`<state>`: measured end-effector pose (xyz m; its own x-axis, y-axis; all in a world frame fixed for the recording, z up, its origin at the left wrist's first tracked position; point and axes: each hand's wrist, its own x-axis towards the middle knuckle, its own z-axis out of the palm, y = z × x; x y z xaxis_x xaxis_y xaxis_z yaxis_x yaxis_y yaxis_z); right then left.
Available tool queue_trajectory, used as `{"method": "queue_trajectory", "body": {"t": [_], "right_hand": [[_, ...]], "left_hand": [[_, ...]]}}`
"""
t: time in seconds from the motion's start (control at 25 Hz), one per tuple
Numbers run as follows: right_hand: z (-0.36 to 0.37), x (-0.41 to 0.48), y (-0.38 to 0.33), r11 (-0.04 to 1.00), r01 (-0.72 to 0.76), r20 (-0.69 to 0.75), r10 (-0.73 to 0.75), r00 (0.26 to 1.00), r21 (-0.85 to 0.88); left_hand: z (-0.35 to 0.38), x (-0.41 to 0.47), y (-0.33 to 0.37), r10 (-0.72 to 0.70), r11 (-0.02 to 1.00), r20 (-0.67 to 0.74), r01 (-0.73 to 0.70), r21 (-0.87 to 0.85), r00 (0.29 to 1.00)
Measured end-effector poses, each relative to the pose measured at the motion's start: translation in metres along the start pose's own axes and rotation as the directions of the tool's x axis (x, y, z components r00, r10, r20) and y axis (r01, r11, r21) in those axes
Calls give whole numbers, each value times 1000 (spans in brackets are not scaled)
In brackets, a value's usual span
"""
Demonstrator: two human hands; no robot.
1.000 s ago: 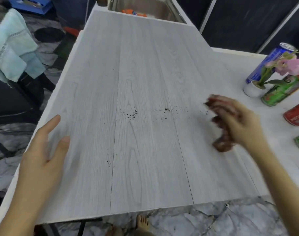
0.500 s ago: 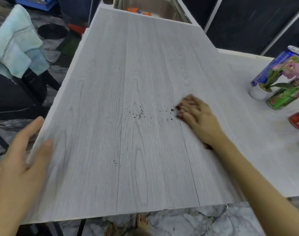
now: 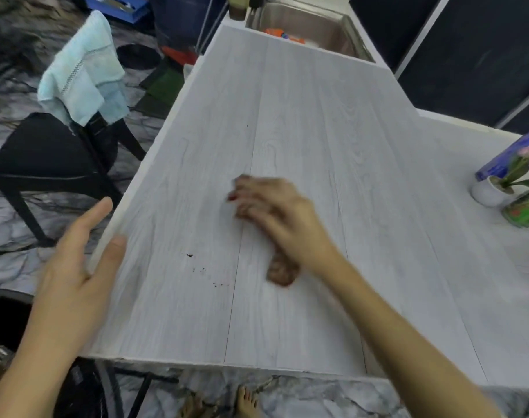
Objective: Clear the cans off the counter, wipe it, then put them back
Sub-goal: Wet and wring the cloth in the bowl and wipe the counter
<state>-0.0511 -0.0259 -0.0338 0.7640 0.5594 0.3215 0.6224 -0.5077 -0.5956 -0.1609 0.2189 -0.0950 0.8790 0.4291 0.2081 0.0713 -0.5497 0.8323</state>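
Right hand point(image 3: 275, 215), grip curled, pressed crumpled brown cloth point(image 3: 282, 272) to pale wood-grain worktop point(image 3: 317, 131), tail below palm; left hand point(image 3: 76, 267) spread, lower left.

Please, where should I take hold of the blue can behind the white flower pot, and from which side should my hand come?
Probably grip the blue can round its wall at mid-height, coming from the sink side, where the counter is bare. The white pot hides its foot, and the plant and the green can crowd its nearer side.
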Motion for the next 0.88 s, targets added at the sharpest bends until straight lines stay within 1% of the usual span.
{"method": "queue_trajectory", "body": {"t": [0.08, 0.16, 0.24, 0.28, 0.32, 0.36, 0.48, 0.56, 0.68, 0.8, 0.84, 0.88], "right_hand": [[-48, 8, 41, 993, -102, -147, 93, 985, -54], [-102, 4, 93, 948, -267, -266, 217, 939, -170], [-143, -11, 144, 839, -474, -321, 386, 865, -267], [-156, -19, 165, 775, -564, -332, 472, 817, -285], [-164, -25, 180, 726, -621, -335, 531, 779, -294], [-166, -27, 192, 703, -643, -330, 555, 764, -304], [-151, -6, 208, 685, -640, -333, 548, 767, -348], [-133, 25, 211, 703, -603, -322, 511, 797, -377], [-97, 86, 209, 782, -470, -237, 406, 882, -410], [-52, 146, 187, 838, -368, -153, 335, 930, -402], [-36, 162, 176, 867, -293, -85, 284, 955, -403], [-21, 173, 164, 898, -186, 8, 206, 979, -398]], "left_hand": [[-1, -3, 15, -7, 1000, 12, 7, -29, 1000], [-4, -2, 23, -22, 998, -2, 22, -59, 1000], [-7, -2, 26, -43, 998, -6, 42, -48, 999], [-8, -2, 27, -57, 997, -3, 57, -46, 998], [-8, -2, 27, -76, 996, 3, 76, -44, 997], [-7, -3, 27, -99, 994, 12, 99, -48, 995], [-6, -3, 29, -128, 990, 32, 129, -51, 991], [-6, -3, 31, -113, 993, 45, 114, -21, 993], [-7, -5, 30, -90, 996, 56, 90, 7, 994], [-8, -7, 34, -82, 997, 71, 80, 20, 994], [-8, -8, 35, -76, 997, 79, 75, 21, 994], [-9, -8, 35, -76, 997, 90, 74, 20, 993]]}}
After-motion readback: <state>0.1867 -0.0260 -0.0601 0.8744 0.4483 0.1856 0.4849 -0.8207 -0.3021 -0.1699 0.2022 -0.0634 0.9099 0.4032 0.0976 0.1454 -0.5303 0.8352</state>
